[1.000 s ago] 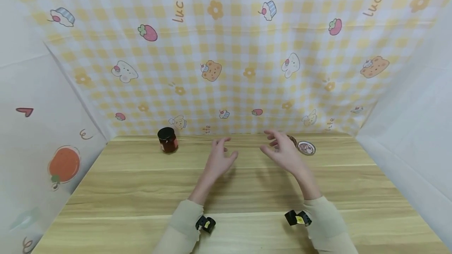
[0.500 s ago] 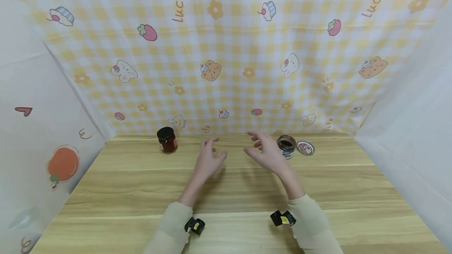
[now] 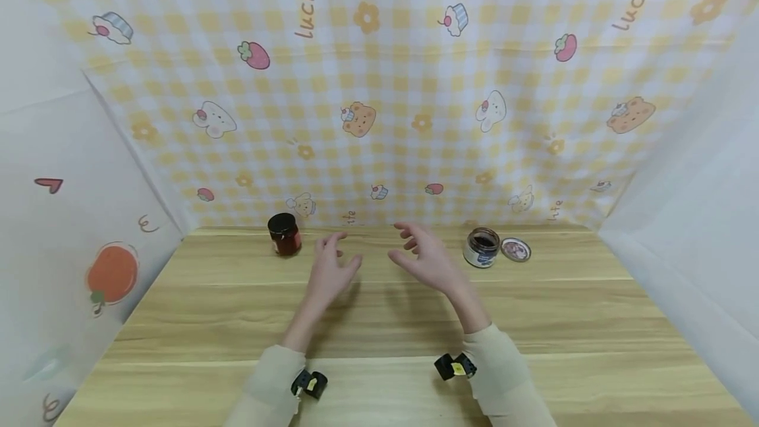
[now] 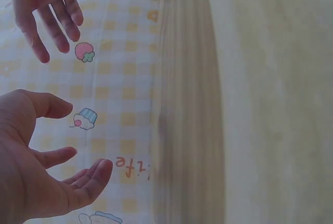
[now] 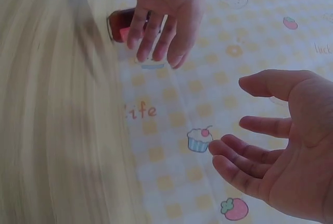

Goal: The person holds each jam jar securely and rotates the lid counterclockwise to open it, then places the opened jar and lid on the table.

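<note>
Both hands are held over the middle of the table, palms facing each other, fingers loosely bent, holding nothing. The left hand (image 3: 330, 271) is nearest a dark red jar (image 3: 285, 236) with a black lid, standing upright beyond it to the left. To the left of an uncapped jar (image 3: 481, 248) with a white and blue label is the right hand (image 3: 431, 261), not touching it. Dark contents show through that jar's mouth. Its lid (image 3: 516, 250) lies flat at its right side. In the right wrist view the left hand (image 5: 169, 15) partly covers the red jar (image 5: 120, 25).
The wooden table (image 3: 379, 387) ends at the back against a yellow checked cloth (image 3: 391, 84) with printed cartoons. White cloth hangs at the left (image 3: 53, 137) and right (image 3: 700, 216) sides. Each sleeve carries a small black device at the wrist.
Both hands have moved left across the table, still apart from each other. The uncapped jar, earlier mostly hidden behind the right hand, is now in full view. The jars and lid have stayed put.
</note>
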Motion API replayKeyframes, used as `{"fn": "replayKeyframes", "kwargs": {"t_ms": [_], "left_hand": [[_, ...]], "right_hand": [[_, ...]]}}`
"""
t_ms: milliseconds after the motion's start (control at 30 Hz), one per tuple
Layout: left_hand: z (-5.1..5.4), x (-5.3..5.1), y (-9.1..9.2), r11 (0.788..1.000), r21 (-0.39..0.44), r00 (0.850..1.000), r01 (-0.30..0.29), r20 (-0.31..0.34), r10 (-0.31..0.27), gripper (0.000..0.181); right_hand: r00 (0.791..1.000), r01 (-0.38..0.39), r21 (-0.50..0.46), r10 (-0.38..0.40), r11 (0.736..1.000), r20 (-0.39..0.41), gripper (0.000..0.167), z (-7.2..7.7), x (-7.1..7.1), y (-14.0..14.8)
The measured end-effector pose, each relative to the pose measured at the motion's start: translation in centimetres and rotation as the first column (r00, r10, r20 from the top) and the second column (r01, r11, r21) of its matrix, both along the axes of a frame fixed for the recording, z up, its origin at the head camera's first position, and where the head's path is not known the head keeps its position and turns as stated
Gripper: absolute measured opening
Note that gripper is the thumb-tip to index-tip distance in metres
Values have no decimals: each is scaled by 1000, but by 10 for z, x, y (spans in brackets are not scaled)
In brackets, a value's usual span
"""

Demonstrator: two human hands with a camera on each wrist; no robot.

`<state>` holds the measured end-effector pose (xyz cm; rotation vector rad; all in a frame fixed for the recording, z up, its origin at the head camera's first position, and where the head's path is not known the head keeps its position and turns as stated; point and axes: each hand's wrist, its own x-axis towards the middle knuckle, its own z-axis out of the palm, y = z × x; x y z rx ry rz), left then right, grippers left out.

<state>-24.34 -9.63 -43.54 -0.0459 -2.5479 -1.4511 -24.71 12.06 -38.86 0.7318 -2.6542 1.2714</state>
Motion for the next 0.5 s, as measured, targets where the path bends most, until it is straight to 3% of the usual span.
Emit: {"fn": "replayKeyframes", "kwargs": {"t_ms": [500], "left_hand": [[11, 6, -36, 998, 31, 998, -62, -10, 62, 63]], "right_hand": [[999, -22, 25, 21, 999, 41, 61, 1, 0, -27]]}}
